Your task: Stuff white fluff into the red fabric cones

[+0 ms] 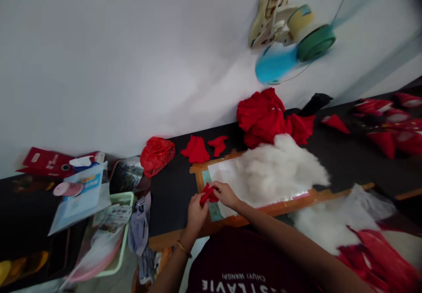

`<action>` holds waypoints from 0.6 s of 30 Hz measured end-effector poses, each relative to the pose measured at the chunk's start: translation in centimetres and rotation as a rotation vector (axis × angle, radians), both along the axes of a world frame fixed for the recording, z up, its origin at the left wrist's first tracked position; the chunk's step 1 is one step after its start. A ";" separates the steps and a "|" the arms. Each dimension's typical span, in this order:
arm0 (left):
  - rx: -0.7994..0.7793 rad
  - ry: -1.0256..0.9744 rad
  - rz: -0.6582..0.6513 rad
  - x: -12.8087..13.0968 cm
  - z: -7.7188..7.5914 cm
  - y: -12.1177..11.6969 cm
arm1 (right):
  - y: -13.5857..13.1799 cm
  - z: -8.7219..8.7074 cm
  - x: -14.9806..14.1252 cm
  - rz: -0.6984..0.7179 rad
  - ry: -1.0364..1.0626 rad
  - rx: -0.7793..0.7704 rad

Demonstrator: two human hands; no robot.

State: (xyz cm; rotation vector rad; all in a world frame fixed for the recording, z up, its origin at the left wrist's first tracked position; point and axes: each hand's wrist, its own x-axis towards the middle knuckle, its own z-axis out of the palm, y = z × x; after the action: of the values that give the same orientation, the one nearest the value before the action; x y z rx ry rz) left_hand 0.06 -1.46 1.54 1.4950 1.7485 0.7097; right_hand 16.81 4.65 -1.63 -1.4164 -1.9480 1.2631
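Both hands meet over the near left end of the taped work area, holding one small red cloth piece. My left hand closes around its left side, and my right hand pinches its right side. What the fingertips do inside the cloth cannot be made out. Just to the right, a heap of white stuffing lies on a white sheet. Beyond my hands rest a flat red cloth piece and a smaller red cloth piece.
A large red cloth pile stands against the wall, below a wall fan. At left are a red plastic bag and a pale green basket. Red items lie at far right; more white stuffing sits lower right.
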 end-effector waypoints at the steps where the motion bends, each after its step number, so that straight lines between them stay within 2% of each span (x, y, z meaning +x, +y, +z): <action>1: 0.056 0.131 -0.027 -0.1 0.1 0.0 | -0.1 -0.1 0.4 0.003 -0.001 -0.002; 3: 0.088 0.330 -0.066 -0.3 -0.3 0.0 | 0.1 -0.4 1.9 0.006 -0.012 -0.002; 5: 0.021 0.458 -0.106 -0.2 -1.4 -0.1 | 1.1 -0.9 4.1 -0.037 -0.085 0.011; 9: -0.171 0.519 -0.164 0.2 -3.9 -0.7 | 5.1 -2.3 9.0 -0.252 -0.437 -0.018; 11: -0.198 0.484 -0.142 0.5 -4.3 -0.9 | 6.9 -3.0 10.4 -0.272 -0.479 -0.053; 13: -0.170 0.411 -0.083 0.7 -3.9 -1.0 | 7.7 -3.5 10.7 -0.239 -0.444 -0.065; 15: -0.094 0.276 -0.033 1.3 -2.9 -0.6 | 7.4 -3.5 10.3 -0.182 -0.376 -0.061; 18: 0.000 -0.054 0.043 2.8 -1.6 0.8 | 5.4 -2.6 9.0 -0.074 -0.240 -0.045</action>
State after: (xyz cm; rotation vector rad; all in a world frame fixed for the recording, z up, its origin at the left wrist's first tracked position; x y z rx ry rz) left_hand 2.87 -0.65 -0.05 1.4285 1.7447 0.7653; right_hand 25.80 10.02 -4.20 -1.7153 -2.0083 1.1551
